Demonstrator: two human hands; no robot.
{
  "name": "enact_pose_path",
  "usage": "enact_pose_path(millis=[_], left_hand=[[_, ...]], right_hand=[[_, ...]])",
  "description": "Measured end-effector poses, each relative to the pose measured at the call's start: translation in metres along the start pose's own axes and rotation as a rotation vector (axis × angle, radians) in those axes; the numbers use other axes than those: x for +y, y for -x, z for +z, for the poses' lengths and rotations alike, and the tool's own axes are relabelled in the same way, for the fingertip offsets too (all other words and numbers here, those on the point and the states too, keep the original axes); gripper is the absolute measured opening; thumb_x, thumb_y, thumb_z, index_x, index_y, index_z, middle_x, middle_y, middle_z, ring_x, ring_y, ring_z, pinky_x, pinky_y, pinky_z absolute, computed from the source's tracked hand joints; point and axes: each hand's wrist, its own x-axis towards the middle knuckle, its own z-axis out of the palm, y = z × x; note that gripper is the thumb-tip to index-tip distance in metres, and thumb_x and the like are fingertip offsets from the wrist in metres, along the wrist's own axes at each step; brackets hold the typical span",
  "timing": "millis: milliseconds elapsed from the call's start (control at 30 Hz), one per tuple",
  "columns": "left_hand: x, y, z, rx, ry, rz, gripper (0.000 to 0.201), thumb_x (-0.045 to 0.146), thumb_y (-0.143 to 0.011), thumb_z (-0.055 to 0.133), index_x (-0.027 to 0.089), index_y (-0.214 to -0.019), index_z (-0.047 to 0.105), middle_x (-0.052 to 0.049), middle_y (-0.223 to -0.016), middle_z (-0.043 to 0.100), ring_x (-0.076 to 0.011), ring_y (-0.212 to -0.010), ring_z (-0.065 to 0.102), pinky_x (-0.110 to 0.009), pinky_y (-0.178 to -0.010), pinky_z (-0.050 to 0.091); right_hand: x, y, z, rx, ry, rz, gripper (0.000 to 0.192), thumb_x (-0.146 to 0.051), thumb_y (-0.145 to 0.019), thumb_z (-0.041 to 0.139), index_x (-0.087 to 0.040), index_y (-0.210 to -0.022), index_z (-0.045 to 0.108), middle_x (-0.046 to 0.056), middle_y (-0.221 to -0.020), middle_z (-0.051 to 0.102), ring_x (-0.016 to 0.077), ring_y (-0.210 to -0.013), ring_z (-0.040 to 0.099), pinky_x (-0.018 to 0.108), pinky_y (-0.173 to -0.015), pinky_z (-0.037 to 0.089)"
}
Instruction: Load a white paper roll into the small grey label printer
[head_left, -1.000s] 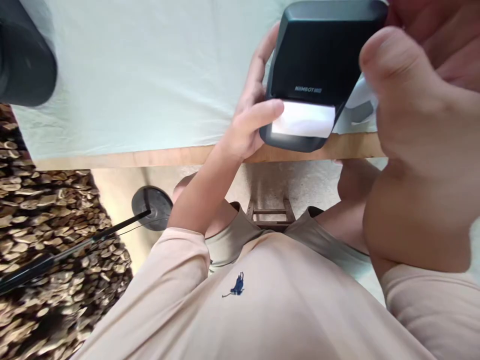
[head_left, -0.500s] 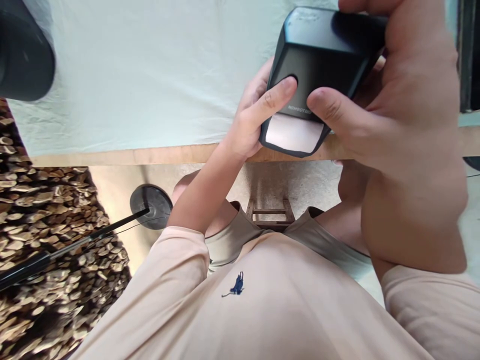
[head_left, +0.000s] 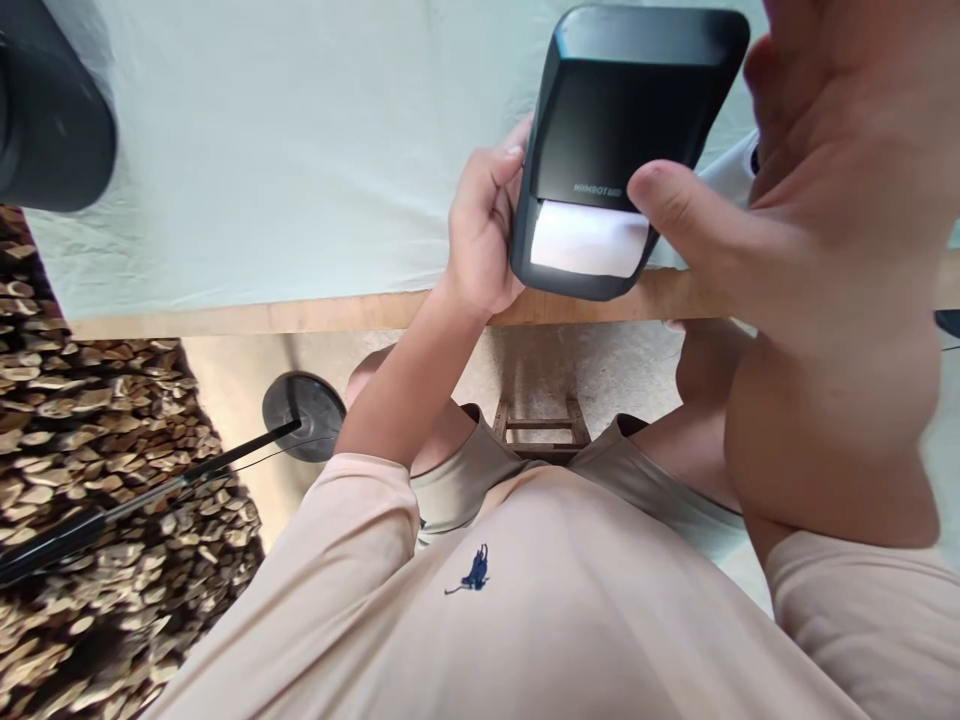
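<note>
The left hand [head_left: 487,215] has its grip closed on the seven-to-nine o'clock side of a black device [head_left: 622,120], its fingers passing out of sight behind the casing. The device is toward one o'clock in the view, in front of the near edge of the surface [head_left: 300,150], its far end leaning slightly toward one o'clock. "NIIMBOT" is lettered across its dark face, and a bright white strip [head_left: 589,240] fills the band just on the six o'clock side of the lettering.

The right hand [head_left: 810,230] looms large at two to three o'clock, its thumb crossing the device's face beside the lettering. Thumb and fingers are spread apart, but whether that grip bears on the casing I cannot tell. A pale object [head_left: 727,165] shows partly between the device and this hand.

A pale sheet covers the surface, bordered by a wooden edge [head_left: 262,315]. A dark rounded object [head_left: 56,120] sits at ten o'clock. Stacked wood [head_left: 97,430] fills eight o'clock, beside a round black base [head_left: 304,415] with a slanting pole [head_left: 195,470].
</note>
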Motion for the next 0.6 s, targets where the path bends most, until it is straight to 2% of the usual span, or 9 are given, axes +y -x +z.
enact_pose_path(millis=[100, 200, 300, 400, 467, 533, 600], left_hand=[[-0.001, -0.002, 0.000, 0.053, -0.022, 0.026, 0.022, 0.030, -0.074, 0.050, 0.011, -0.078, 0.040, -0.001, -0.116, 0.041, -0.0350, -0.135, 0.009, -0.044, -0.101, 0.041], [-0.001, -0.001, 0.001, -0.001, 0.019, -0.009, 0.027, 0.029, -0.067, 0.058, 0.012, -0.079, 0.040, 0.000, -0.108, 0.042, -0.0360, -0.133, 0.016, -0.042, -0.099, 0.042], [-0.002, -0.001, -0.001, -0.124, 0.032, 0.026, 0.019, 0.026, -0.072, 0.052, 0.012, -0.083, 0.043, 0.001, -0.098, 0.046, -0.0317, -0.130, 0.027, -0.042, -0.098, 0.043], [-0.005, -0.005, -0.005, -0.262, -0.013, 0.126, 0.015, 0.024, -0.074, 0.050, 0.012, -0.081, 0.045, 0.002, -0.089, 0.049, -0.0322, -0.129, 0.030, -0.044, -0.096, 0.044], [-0.005, -0.006, -0.006, -0.274, -0.043, 0.139, 0.016, 0.027, -0.074, 0.050, 0.012, -0.080, 0.047, 0.001, -0.091, 0.051, -0.0330, -0.129, 0.028, -0.043, -0.095, 0.045], [-0.003, -0.004, -0.004, -0.248, -0.047, 0.108, 0.024, 0.035, -0.075, 0.049, 0.012, -0.082, 0.050, 0.001, -0.101, 0.053, -0.0319, -0.131, 0.026, -0.040, -0.094, 0.046], [0.000, 0.001, 0.001, -0.298, -0.037, 0.059, 0.032, 0.044, -0.075, 0.048, 0.014, -0.085, 0.054, 0.000, -0.107, 0.055, -0.0289, -0.130, 0.029, -0.035, -0.094, 0.047]], right_hand=[[-0.006, -0.001, -0.007, -0.164, 0.087, -0.015, 0.053, -0.033, -0.068, 0.046, -0.027, -0.119, 0.032, -0.009, -0.116, 0.041, 0.0072, -0.111, 0.042, 0.018, -0.091, 0.040], [-0.011, -0.004, -0.012, -0.268, 0.084, 0.045, 0.054, -0.027, -0.067, 0.048, -0.032, -0.117, 0.030, -0.010, -0.121, 0.037, 0.0071, -0.114, 0.039, 0.017, -0.092, 0.040], [-0.010, -0.005, -0.014, -0.254, 0.052, 0.034, 0.055, -0.027, -0.066, 0.049, -0.032, -0.118, 0.032, -0.008, -0.121, 0.038, 0.0087, -0.114, 0.040, 0.017, -0.093, 0.042], [-0.008, -0.003, -0.015, -0.247, 0.072, -0.006, 0.061, -0.026, -0.063, 0.052, -0.030, -0.121, 0.033, -0.005, -0.119, 0.039, 0.0099, -0.114, 0.040, 0.018, -0.094, 0.042], [-0.008, -0.002, -0.016, -0.250, 0.105, -0.017, 0.063, -0.026, -0.062, 0.053, -0.030, -0.122, 0.033, -0.004, -0.124, 0.036, 0.0106, -0.116, 0.039, 0.018, -0.092, 0.043], [-0.008, -0.001, -0.015, -0.224, 0.111, 0.042, 0.065, -0.031, -0.062, 0.055, -0.030, -0.123, 0.034, -0.005, -0.129, 0.032, 0.0111, -0.119, 0.037, 0.017, -0.088, 0.043], [-0.005, -0.002, -0.011, -0.060, 0.033, 0.191, 0.066, -0.040, -0.057, 0.059, -0.029, -0.120, 0.042, -0.007, -0.125, 0.037, 0.0112, -0.115, 0.041, 0.017, -0.081, 0.043]])
